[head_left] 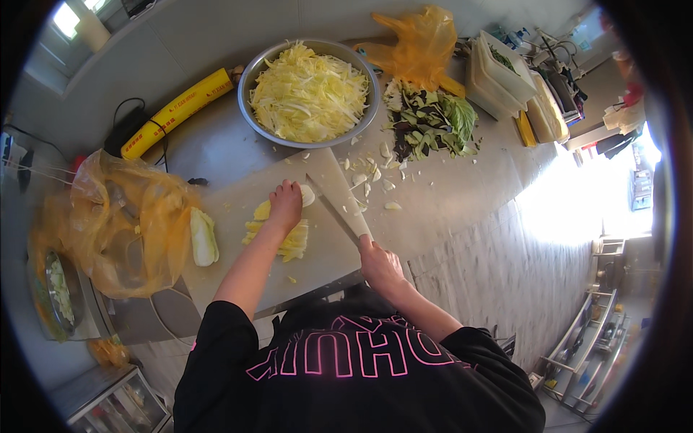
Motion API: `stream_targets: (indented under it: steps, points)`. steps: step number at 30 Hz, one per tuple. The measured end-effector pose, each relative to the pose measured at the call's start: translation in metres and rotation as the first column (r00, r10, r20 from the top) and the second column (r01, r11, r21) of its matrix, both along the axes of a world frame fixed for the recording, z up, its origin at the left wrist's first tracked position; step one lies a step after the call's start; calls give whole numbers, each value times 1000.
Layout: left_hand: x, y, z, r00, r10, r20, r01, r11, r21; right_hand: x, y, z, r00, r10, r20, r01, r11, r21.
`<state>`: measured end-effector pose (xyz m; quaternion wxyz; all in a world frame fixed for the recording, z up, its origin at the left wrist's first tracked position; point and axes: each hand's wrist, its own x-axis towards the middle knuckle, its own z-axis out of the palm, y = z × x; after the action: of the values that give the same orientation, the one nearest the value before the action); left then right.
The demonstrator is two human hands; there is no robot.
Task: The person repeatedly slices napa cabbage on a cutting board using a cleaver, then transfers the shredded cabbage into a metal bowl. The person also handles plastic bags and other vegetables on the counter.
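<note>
I judge the cut napa cabbage (294, 244) at frame centre light, crisp, slippery, best pinned from above; left hand (286, 205) over it, grip hidden, right hand (382, 270) clamped on the knife (335, 211).

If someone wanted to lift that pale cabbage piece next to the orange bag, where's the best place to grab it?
Probably around its middle, from above and the right. The cabbage piece lies flat and is longer than wide, so thumb and fingers could span its narrow width. The orange bag crowds its left side; its right faces the cutting board.
</note>
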<state>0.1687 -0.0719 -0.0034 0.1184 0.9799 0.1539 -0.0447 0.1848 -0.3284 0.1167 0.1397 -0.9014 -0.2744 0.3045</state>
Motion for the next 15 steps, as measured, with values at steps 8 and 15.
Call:
stream_targets:
  steps: [8,15]
  points:
    - [8,-5,-1,999,42,-28,-43,999,-32,2,22,4,997,44,56,-42,998,-42]
    - [10,-3,10,992,108,-65,-113,990,-81,21,41,-32,996,50,77,-52,998,30]
